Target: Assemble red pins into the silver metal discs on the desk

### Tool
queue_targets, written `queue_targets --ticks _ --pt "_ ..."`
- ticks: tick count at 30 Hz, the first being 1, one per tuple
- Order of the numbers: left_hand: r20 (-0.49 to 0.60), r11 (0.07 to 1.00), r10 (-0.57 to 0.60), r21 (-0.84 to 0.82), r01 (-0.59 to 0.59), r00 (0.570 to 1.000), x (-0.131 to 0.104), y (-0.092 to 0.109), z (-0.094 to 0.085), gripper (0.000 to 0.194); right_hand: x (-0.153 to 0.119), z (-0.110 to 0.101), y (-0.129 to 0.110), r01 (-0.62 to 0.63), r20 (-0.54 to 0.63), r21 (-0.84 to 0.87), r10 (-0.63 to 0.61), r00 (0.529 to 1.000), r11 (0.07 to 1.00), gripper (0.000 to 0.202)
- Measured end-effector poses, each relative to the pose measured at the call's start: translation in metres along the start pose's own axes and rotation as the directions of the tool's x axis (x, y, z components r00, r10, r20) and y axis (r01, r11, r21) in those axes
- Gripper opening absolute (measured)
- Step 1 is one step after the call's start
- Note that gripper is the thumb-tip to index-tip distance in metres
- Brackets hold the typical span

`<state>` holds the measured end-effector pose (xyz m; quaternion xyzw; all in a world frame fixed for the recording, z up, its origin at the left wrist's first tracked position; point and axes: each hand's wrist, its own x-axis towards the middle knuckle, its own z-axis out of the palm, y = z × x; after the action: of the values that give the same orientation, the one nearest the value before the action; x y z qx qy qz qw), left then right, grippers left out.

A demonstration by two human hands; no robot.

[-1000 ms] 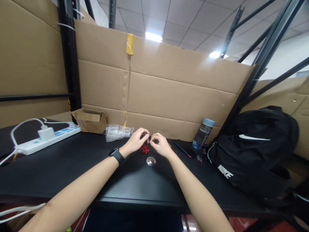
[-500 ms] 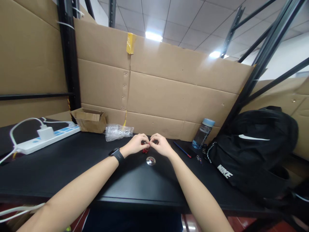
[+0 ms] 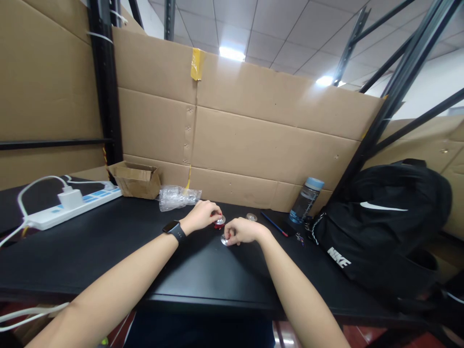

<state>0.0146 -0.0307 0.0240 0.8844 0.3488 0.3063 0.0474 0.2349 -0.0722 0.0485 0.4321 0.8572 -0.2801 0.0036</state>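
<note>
From where I sit, I have two hands in view over the black bench (image 3: 217, 280). I count three small round discs, all near the middle. The first disc (image 3: 220, 220) is shiny and silvery, held slightly tilted at the left hand (image 3: 202, 214). That grip is nearly closed, thumb and fingers pinched at its edge. Directly under it I see a small bright red bundle (image 3: 217, 226); I cannot tell whether the two touch.

The second disc (image 3: 224, 240) is silver too, with a bright glint, and sits low at the bench just nearer me than the first. The right hand (image 3: 246, 230) has its fingertips on it, this grip drawn in to a narrow pinch; I cannot tell whether the disc is lifted. The third disc (image 3: 251, 217) lies flat beyond the right hand, paler, its middle looking see-through.

Around them I count one blue pen (image 3: 274, 224) with a red end, one clear bottle (image 3: 306, 200) with a light blue lid, and one black backpack (image 3: 384, 222) at the right. Over on the left are one white power strip (image 3: 90, 202), one open cardboard box (image 3: 135, 182) and one crumpled plastic wrapper (image 3: 177, 198). One dark watch (image 3: 174, 230) circles the left wrist.
</note>
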Motion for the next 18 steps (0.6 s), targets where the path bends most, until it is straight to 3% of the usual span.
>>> queue_targets --ticks 7,12,18 --pt "-0.008 1.000 -0.006 -0.017 0.006 1.000 0.000 -0.002 0.001 0.016 0.005 0.007 -0.003 -0.082 -0.249 -0.170 0.038 0.968 0.982 0.012" --pt "-0.034 1.000 -0.010 0.009 0.010 0.999 0.000 -0.003 0.000 0.016 0.010 0.007 0.006 -0.105 -0.295 -0.212 0.038 0.955 0.972 0.003" --pt "-0.033 0.999 -0.030 0.029 0.031 0.999 0.000 0.000 -0.001 0.014 0.010 0.008 0.008 -0.117 -0.329 -0.227 0.037 0.943 0.967 0.007"
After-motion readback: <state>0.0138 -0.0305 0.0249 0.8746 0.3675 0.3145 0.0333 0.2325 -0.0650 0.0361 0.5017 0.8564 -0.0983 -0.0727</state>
